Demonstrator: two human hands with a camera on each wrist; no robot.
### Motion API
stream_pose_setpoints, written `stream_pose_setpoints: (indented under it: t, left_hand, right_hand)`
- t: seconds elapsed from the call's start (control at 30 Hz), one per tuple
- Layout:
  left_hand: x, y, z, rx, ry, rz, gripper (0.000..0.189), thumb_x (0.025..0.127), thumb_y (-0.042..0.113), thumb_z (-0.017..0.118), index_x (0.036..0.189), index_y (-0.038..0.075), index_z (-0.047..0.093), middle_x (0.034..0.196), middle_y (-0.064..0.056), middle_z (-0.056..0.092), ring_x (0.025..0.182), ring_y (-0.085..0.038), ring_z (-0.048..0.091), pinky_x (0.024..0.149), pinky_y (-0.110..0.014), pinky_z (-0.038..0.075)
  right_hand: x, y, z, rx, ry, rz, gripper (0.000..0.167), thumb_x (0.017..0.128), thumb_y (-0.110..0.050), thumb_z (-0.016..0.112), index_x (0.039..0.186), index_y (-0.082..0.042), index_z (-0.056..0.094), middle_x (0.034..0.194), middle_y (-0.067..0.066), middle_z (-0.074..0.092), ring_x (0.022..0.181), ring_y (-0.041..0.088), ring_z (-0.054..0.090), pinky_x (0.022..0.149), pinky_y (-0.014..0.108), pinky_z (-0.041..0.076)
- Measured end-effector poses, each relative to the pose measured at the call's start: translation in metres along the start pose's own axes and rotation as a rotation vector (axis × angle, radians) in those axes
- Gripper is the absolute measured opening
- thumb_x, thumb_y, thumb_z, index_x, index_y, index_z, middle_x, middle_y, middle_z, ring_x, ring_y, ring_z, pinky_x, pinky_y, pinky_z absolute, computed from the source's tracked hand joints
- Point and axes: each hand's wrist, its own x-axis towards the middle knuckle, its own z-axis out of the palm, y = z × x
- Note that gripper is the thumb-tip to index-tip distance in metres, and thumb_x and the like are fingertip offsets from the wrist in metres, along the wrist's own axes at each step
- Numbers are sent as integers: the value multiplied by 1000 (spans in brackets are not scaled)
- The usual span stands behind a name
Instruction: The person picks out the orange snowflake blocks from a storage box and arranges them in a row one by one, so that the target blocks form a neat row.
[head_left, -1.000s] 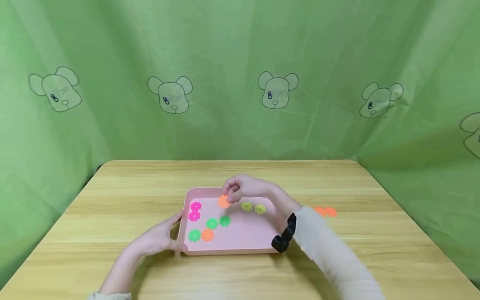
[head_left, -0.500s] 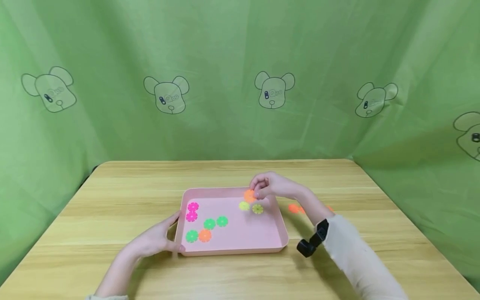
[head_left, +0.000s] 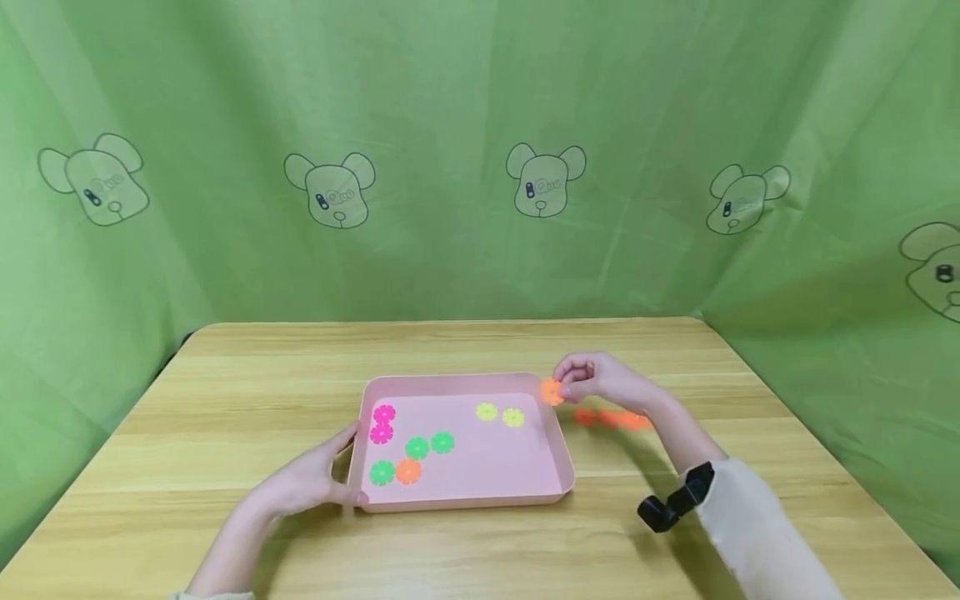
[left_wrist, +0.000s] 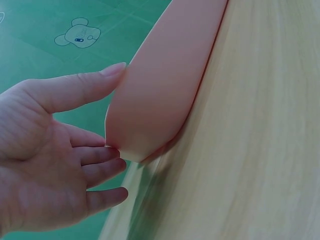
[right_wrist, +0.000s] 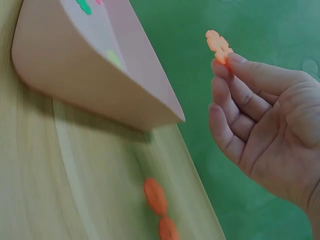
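Observation:
My right hand [head_left: 603, 382] pinches an orange notched plastic disc [head_left: 551, 392] between thumb and index finger, above the tray's far right corner. In the right wrist view the disc [right_wrist: 218, 46] sticks up from the fingertips, apart from the tray. My left hand [head_left: 307, 481] touches the left end of the pink tray [head_left: 480, 479] with thumb and fingers fairly straight; the left wrist view shows the thumb [left_wrist: 80, 90] against the tray's rim. Inside the tray lie pink discs [head_left: 383, 423], green discs [head_left: 417, 448], yellow discs [head_left: 487, 412] and one orange disc [head_left: 408, 472].
Right of the tray, a row of orange discs [head_left: 611, 418] lies on the wooden table [head_left: 450, 558], partly hidden by my right wrist. A green curtain [head_left: 450, 267] with mouse-like outlines hangs behind and at both sides. A black wrist camera [head_left: 667, 508] is on my right arm.
My right hand has moved right with the orange disc, from over the tray's middle to its far right corner. More of the orange row shows on the table. The left hand stays at the tray.

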Motion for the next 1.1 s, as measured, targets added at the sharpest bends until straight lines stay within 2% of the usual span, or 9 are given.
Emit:
stream_pose_setpoints:
  t: [0.17,0.47,0.57,0.77,0.9,1.1]
  left_hand:
    - [-2,2,0,-17,-7,2,108,66,21,81,146,-4,13,149,-26,17,136,-43,12,105,-62,9]
    - [-1,0,0,-12,-7,-1,110,64,22,81,146,-3,13,149,-25,17,136,-42,12,105,-62,8]
    - [-1,0,0,-13,-7,-5,110,64,22,81,146,-4,13,149,-26,16,136,-43,12,105,-62,8]
    - [-1,2,0,-16,-6,-1,110,64,21,81,146,-4,13,149,-26,16,136,-43,12,106,-61,9]
    - [-1,0,1,-12,-3,-9,111,62,22,82,146,-3,14,149,-26,17,136,-43,12,105,-61,8]
    - [-1,-1,0,-4,-10,4,112,62,23,81,147,-2,12,149,-26,16,135,-44,13,104,-63,8]
  right_hand:
    - [-19,15,-18,22,47,8,29,85,-9,65,106,7,52,85,5,64,80,25,64,77,48,52]
    - [-58,39,-52,17,187,66,33,86,-9,63,110,9,49,89,3,63,85,23,64,79,42,53]
    - [-70,49,-62,19,222,83,32,88,-10,62,110,9,48,91,2,63,85,19,63,79,40,53]
    - [-89,68,-74,32,277,111,35,90,-11,59,112,13,46,92,-2,63,85,9,61,79,30,53]
    - [-99,82,-81,56,316,127,33,90,-7,59,111,15,46,89,-4,64,83,8,62,75,27,54]
    - [-109,99,-89,35,344,140,32,91,-6,56,110,17,46,88,-3,63,80,9,61,72,28,54]
